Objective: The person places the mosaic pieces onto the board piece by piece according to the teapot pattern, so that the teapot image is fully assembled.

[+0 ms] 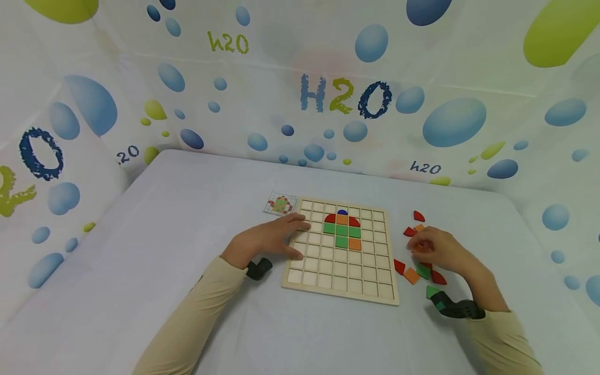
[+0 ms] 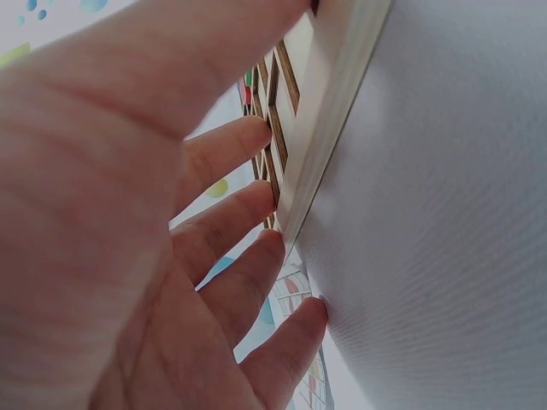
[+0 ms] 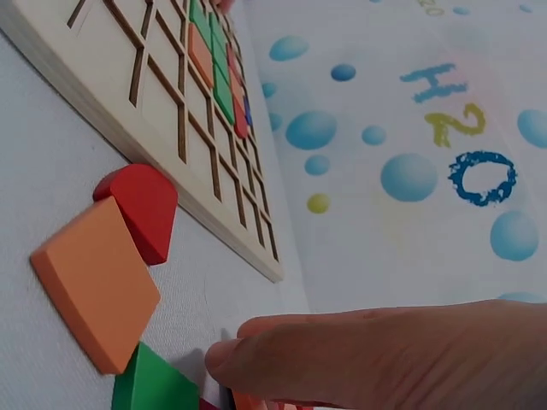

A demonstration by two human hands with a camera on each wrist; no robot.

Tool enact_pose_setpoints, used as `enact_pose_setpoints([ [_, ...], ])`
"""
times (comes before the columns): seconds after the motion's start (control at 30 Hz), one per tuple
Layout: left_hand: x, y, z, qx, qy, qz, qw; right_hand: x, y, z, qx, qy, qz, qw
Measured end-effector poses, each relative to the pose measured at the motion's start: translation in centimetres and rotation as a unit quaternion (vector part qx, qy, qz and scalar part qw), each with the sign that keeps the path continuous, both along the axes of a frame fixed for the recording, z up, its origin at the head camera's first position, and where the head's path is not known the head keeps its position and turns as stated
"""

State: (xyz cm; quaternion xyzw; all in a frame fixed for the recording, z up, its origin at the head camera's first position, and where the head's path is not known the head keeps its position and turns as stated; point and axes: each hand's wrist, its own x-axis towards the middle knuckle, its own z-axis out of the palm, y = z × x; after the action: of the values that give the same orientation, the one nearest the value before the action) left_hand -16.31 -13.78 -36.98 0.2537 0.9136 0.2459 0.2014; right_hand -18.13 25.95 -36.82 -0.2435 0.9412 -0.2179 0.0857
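Note:
A wooden grid board [image 1: 323,282] lies on the table with several coloured pieces set in its squares: green squares [image 1: 341,230], orange squares [image 1: 354,244], red rounded pieces [image 1: 330,219] and a blue piece [image 1: 342,212] on top. My left hand [image 1: 274,237] rests at the board's left edge, fingers spread, thumb [image 2: 162,60] and fingertips over the rim. Among loose pieces right of the board, my right hand [image 1: 440,252] reaches down with bent fingers. An orange piece [image 3: 249,401] shows right under its fingertips; whether they pinch it is hidden.
A small pattern card [image 1: 280,203] lies by the board's top left corner. Loose red pieces [image 1: 419,216], an orange square [image 1: 411,276] and a green piece [image 1: 432,291] are scattered around my right hand. A printed curtain [image 1: 281,104] hangs behind the white table.

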Motion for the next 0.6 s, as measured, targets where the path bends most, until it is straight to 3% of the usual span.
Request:
enact_pose_setpoints([
  [0.33, -0.06, -0.02, -0.33, 0.004, 0.003, -0.005, 1.0000, -0.07, 0.32, -0.11, -0.014, -0.018, 0.009, 0.9997],
  [0.6, -0.04, -0.11, -0.42, 0.003, 0.008, -0.002, 1.0000, -0.26, 0.28, -0.25, -0.010, -0.017, -0.017, 0.9997],
])
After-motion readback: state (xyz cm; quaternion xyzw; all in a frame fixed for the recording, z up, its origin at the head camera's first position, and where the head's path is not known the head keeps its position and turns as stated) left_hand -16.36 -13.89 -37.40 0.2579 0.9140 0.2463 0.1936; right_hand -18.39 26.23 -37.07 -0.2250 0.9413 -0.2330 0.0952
